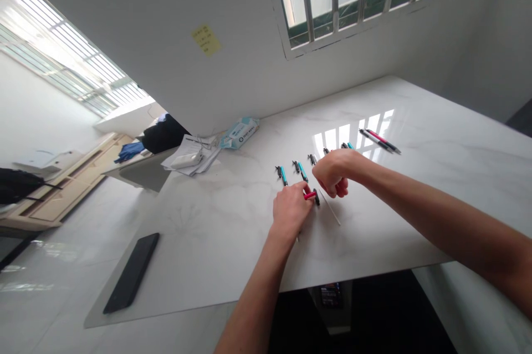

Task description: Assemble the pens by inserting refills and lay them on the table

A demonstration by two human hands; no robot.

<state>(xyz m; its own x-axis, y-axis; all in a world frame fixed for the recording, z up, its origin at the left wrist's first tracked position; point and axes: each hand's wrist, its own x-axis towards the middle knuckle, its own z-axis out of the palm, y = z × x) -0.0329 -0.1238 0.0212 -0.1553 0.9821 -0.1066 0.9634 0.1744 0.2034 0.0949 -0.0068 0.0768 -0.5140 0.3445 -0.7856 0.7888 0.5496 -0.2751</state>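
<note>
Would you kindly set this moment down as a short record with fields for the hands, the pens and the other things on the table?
left hand: closed on the pink pen barrel, resting on the white table
right hand: curled shut beside the barrel's black end; what it pinches is hidden
teal pens: laid in a row behind the hands
finished pens: a pink one and a black one, far right
thin refill: lying by the hands
black phone: near left edge
wipes pack: by the wall

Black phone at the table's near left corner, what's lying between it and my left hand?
Nothing: the head view shows bare tabletop between the phone and the left hand.
</note>
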